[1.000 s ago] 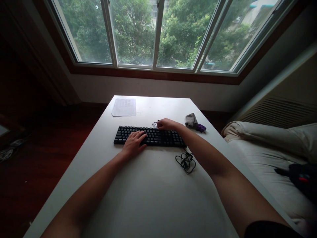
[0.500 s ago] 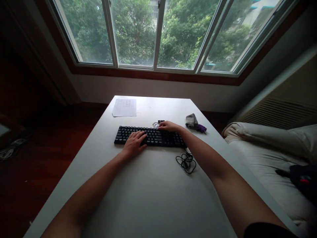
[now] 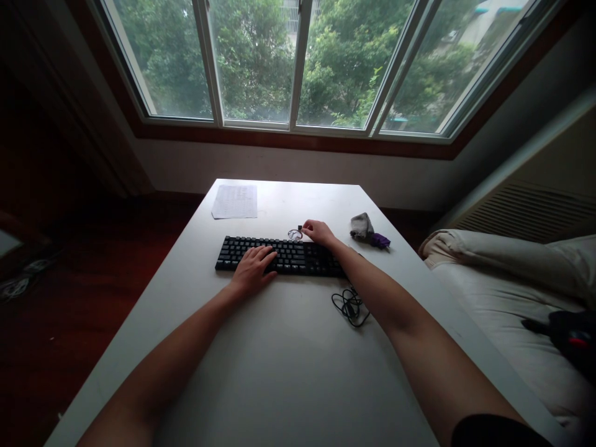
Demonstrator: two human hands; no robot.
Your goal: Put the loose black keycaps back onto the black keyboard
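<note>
A black keyboard (image 3: 293,257) lies across the white table. My left hand (image 3: 252,267) rests on its left-centre keys with the fingers spread, open. Just beyond the keyboard's back edge, my right hand (image 3: 319,231) has its thumb and fingertips drawn together beside a small dark block (image 3: 300,227). Whether they pinch something is too small to make out. A thin wire-like loop (image 3: 294,234) lies left of those fingertips. My right forearm passes over the keyboard's right end and hides part of it.
In front of the keyboard's right part lies a coiled black cable (image 3: 350,307). A grey and purple cloth-like bundle (image 3: 370,231) sits at the right, and a printed sheet of paper (image 3: 235,202) at the back left. A cushioned seat (image 3: 503,310) stands right of the table (image 3: 288,372).
My right hand has moved from the keyboard's back edge a little away from me and to the right, onto the small dark things behind it. My left hand has stayed in place.
</note>
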